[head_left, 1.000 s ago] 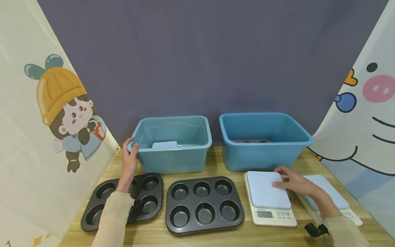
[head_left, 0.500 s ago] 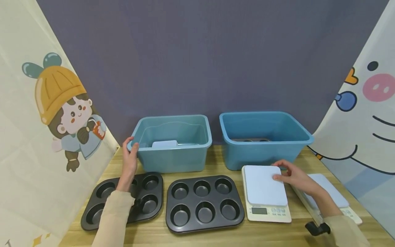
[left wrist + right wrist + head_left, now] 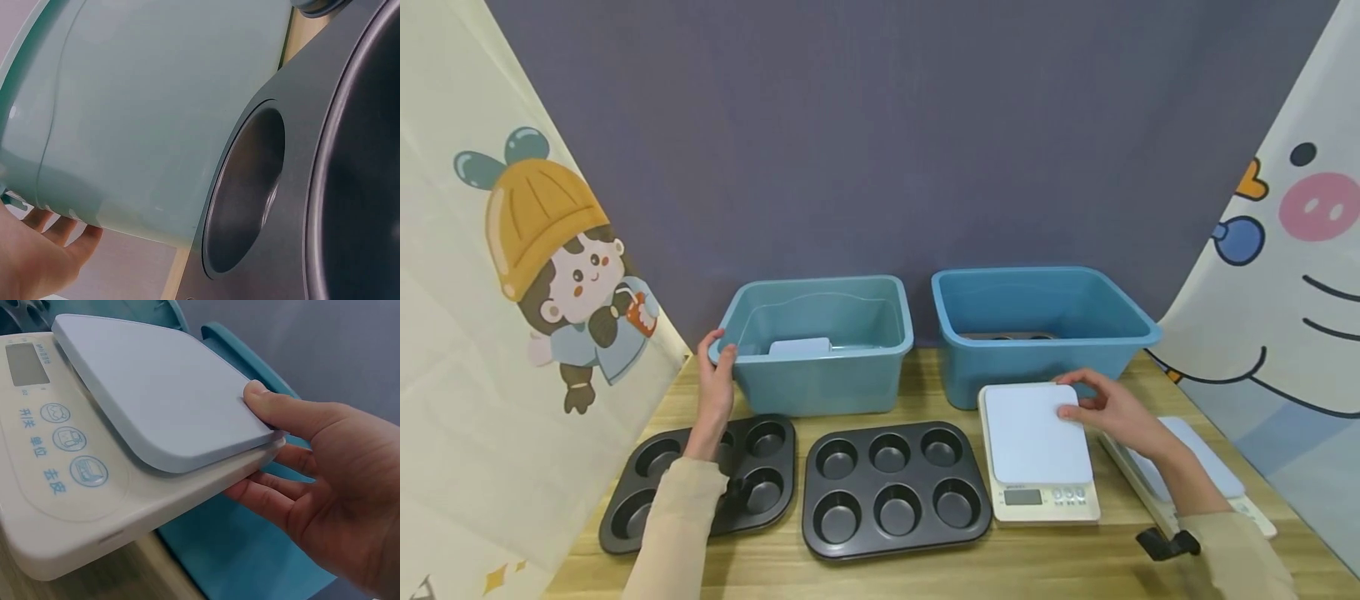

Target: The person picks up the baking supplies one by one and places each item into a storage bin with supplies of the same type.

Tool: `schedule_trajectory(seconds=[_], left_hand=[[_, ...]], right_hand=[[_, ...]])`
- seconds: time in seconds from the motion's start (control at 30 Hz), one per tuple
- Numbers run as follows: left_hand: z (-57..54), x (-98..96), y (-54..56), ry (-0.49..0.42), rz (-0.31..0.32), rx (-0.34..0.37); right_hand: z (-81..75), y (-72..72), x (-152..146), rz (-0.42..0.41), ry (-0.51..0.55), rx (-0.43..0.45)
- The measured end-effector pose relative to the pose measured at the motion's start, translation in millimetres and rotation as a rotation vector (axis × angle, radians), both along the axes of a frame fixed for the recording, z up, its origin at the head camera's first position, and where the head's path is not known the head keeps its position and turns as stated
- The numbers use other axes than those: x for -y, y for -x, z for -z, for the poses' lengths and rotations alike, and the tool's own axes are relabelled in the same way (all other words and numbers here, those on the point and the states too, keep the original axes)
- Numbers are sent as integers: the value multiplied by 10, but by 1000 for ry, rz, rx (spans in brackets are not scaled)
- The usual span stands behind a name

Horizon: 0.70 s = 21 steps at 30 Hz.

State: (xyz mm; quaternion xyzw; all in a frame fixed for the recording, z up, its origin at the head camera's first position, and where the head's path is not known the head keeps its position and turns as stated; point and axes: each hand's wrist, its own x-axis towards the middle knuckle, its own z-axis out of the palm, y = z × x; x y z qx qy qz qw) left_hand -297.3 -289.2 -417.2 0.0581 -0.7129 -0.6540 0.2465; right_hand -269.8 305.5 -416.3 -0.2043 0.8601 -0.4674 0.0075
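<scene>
My left hand (image 3: pixel 715 387) grips the left end of the teal plastic bin (image 3: pixel 820 390), thumb over the rim and fingers outside. Inside that bin the top of a white, flat object (image 3: pixel 801 347) shows. My right hand (image 3: pixel 1108 410) pinches a white kitchen scale (image 3: pixel 1037 433) by its far right corner. In the right wrist view the thumb (image 3: pixel 265 403) lies on the scale's pale platform and the fingers are under its base. This scale (image 3: pixel 69 506) is tilted and raised off the table, its display and buttons facing me.
A second kitchen scale (image 3: pixel 1198 467) lies at the right, partly behind my right forearm. Two dark muffin tins stand in front: one (image 3: pixel 891 481) in the middle, another (image 3: pixel 763 464) under my left forearm. A bluer bin (image 3: pixel 1015 367) behind the held scale contains a dark, cupped object.
The right hand has lifted the scale and moved it up and slightly left, toward the bins. My left hand stays on the teal bin's rim.
</scene>
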Motion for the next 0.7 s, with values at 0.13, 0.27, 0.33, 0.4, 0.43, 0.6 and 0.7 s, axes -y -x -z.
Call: schedule_trajectory(seconds=[0.13,0.27,0.33,0.4,0.43,0.6,0.7], left_hand=[[32,7,32,2,-28,-25],[18,10,17,3,-32,-18],[-10,8,-5,4,-22,-8],[-57,-7,-43,-4,-11,-1],[-88,-23,-70,-6,-5,1],[-222,-112,-198,-7,5,3],[-217,-122,-202,-17,9,-2]], right_hand=[[-59,-12,7,-18,31,-21],[-101,-28,19,-15,26,-47],[-126,-43,28,-3,11,-60],[-157,-59,41,4,7,-68],[-174,-67,47,5,7,-72],[-268,-94,78,-10,24,-108],[-324,-111,100,-18,31,-132]])
